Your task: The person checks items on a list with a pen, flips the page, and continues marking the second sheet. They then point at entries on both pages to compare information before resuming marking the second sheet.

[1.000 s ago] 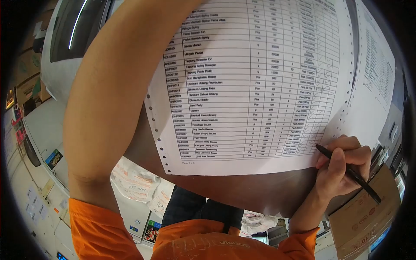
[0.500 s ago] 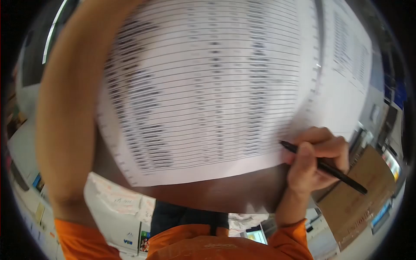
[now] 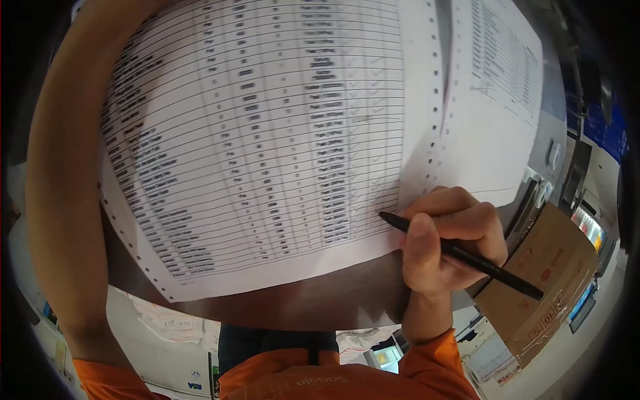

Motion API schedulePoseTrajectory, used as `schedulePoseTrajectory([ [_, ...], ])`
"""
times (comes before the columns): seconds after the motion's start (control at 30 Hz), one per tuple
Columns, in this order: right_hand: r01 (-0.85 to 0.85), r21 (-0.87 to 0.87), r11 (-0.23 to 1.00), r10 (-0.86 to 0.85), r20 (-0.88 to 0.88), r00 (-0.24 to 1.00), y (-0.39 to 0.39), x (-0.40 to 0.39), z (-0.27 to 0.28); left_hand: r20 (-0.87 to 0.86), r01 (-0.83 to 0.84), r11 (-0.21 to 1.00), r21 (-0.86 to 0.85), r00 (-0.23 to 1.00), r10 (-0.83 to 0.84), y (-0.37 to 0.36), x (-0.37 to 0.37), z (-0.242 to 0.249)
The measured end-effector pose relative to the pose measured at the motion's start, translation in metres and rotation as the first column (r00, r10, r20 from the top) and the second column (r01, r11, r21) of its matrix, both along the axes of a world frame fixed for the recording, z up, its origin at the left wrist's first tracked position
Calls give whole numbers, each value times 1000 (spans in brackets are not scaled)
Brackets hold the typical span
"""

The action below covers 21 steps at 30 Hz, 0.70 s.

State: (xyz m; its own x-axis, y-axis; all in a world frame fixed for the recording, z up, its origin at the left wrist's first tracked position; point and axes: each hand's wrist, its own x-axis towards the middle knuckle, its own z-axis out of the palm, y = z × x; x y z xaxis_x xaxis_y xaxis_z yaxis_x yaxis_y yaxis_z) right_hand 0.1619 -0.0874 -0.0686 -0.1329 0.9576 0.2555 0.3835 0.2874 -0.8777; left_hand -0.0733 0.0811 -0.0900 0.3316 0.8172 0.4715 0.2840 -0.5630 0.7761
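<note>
A large printed sheet [image 3: 280, 133] with ruled rows, punched edges and faint tick marks lies on the brown table [image 3: 293, 300]. My right hand [image 3: 453, 240] is closed around a black pen [image 3: 493, 269], its tip touching or just above the lower right rows. The side of this hand rests by the sheet's right edge. My left forearm runs up the left side over the sheet's edge; the left hand itself is beyond the top of the view. A second printed sheet [image 3: 493, 127] lies to the right.
A brown cardboard box [image 3: 543, 280] stands beyond the table at the lower right. Dark metal racks and a blue crate [image 3: 603, 127] are at the far right. White bags [image 3: 170, 323] and a lit screen [image 3: 387, 358] show below the table edge.
The view has shifted, so the sheets, both arms and the box appear further left. The print looks sharper. My right hand still holds the pen near the lower right rows.
</note>
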Motion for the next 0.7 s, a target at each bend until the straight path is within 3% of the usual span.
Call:
schedulePoseTrajectory([
  [0.07,-18,30,999,16,60,998,2,1,-2,25,69,998,17,997,-69,1,1,1],
  [0.13,-41,60,997,35,100,994,2,0,-4,50,151,976,-156,988,-145,-7,2,13],
  [0.27,-24,28,999,22,66,998,2,-1,-4,17,175,982,-78,985,-174,-1,-1,5],
  [0.33,-27,31,999,25,66,998,5,-2,-4,84,195,975,-105,979,-187,5,-5,-3],
  [0.63,-26,149,988,3,151,988,4,2,-3,57,97,986,-135,994,-90,-1,3,3],
  [0.67,81,39,996,-77,-107,991,2,2,-2,59,101,987,-128,994,-94,-1,3,3],
  [0.7,154,-94,984,-177,-351,920,0,3,-1,47,86,986,-144,996,-80,-2,3,4],
])
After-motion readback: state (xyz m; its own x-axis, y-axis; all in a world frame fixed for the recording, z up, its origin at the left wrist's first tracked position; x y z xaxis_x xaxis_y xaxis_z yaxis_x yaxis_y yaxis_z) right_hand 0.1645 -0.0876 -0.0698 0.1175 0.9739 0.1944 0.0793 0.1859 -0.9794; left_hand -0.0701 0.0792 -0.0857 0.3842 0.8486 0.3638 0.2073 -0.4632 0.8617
